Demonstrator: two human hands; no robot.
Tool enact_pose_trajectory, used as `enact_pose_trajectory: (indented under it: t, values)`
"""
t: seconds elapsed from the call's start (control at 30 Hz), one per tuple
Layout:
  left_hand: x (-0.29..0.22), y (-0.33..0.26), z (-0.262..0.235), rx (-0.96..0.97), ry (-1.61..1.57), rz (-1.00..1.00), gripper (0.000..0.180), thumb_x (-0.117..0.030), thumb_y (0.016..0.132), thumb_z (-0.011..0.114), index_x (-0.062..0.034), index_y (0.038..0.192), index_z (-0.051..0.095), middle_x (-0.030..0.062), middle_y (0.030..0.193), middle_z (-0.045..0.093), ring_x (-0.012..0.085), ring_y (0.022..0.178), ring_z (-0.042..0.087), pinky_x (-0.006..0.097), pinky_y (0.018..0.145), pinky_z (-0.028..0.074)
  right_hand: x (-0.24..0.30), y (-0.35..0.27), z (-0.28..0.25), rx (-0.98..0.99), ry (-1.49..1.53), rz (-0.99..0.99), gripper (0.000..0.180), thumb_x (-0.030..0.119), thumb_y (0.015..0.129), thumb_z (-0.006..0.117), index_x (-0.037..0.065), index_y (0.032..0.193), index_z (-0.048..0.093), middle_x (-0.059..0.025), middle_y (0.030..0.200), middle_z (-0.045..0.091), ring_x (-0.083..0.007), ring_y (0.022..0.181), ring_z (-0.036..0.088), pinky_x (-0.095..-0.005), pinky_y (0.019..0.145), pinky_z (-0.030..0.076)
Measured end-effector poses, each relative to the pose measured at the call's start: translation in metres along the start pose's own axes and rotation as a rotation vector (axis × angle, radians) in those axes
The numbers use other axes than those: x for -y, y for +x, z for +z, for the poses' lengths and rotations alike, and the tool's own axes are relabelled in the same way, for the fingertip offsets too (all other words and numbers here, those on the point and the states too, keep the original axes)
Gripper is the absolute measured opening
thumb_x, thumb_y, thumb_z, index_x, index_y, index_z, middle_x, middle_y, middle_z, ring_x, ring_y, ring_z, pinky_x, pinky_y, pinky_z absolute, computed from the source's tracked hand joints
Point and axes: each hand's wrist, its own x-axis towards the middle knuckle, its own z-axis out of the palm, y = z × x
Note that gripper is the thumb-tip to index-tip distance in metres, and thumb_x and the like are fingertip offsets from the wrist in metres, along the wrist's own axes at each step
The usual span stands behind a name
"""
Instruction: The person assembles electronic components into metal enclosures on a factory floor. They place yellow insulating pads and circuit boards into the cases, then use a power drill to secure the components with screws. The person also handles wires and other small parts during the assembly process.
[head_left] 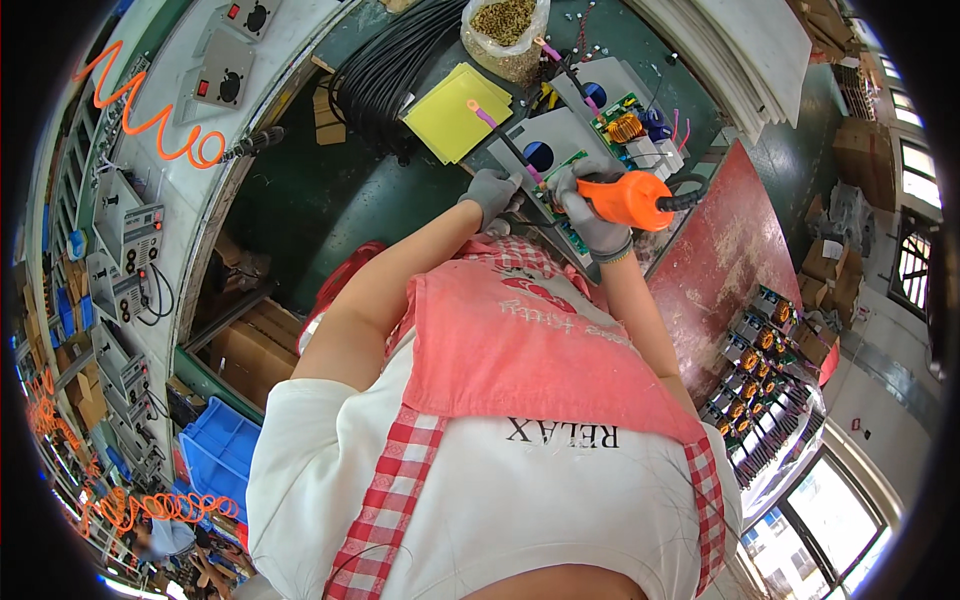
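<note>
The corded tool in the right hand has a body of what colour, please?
The tool's body is bright orange, best seen in the head view.

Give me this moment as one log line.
left hand: by grey panel | right hand: gripping orange tool | nearby: yellow sheets, black cable coil

1. The orange power tool (632, 200) is held in the right grip (592, 210), its rounded body lying nearly level; a thick black cord (690, 198) leaves its right end. The working tip seems hidden by the glove.
2. The grey metal panel (565, 133) sits at a slant on the table (335, 205), just beyond the hands, with a round, dark-blue opening through it.
3. A black lead (508, 144), pink-sleeved towards both ends, runs diagonally across the panel's left side, its upper end reaching past the panel's edge.
</note>
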Motion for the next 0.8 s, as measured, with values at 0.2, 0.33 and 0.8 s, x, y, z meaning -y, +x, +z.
enact_pose_trajectory:
  t: [0.2,0.33,0.8]
  values:
    - [0.005,0.003,-0.001,0.015,0.021,0.039,0.029,-0.021,0.091,0.057,0.0063,0.097,0.062,0.0125,0.082,0.065,0.0163,0.066,0.062,0.026,0.060,0.053,0.000,0.010,-0.005,-0.087,0.021,0.063,0.029,-0.005,0.071,0.064,0.002,0.097,0.053,-0.0064,0.082,0.061,-0.0158,0.076,0.063,-0.0286,0.069,0.051]
    - [-0.001,-0.008,-0.009,0.234,0.040,0.074,0.023,-0.013,0.092,0.049,0.0061,0.099,0.061,0.0149,0.090,0.064,0.0172,0.077,0.062,0.028,0.067,0.054,-0.009,0.010,-0.002,-0.189,-0.397,-0.007,0.025,0.003,0.071,0.069,0.002,0.092,0.056,-0.0051,0.076,0.062,-0.0150,0.067,0.061,-0.0276,0.065,0.050]
    - [-0.031,-0.094,-0.004,0.606,-0.498,0.035,0.022,-0.022,0.097,0.045,-0.0035,0.106,0.053,0.0041,0.087,0.060,0.0106,0.064,0.056,0.024,0.058,0.048,0.118,-0.037,0.022,-0.298,0.038,-0.527,0.042,0.008,0.074,0.055,0.007,0.116,0.051,-0.0030,0.066,0.049,-0.0158,0.061,0.049,-0.0393,0.070,0.043]
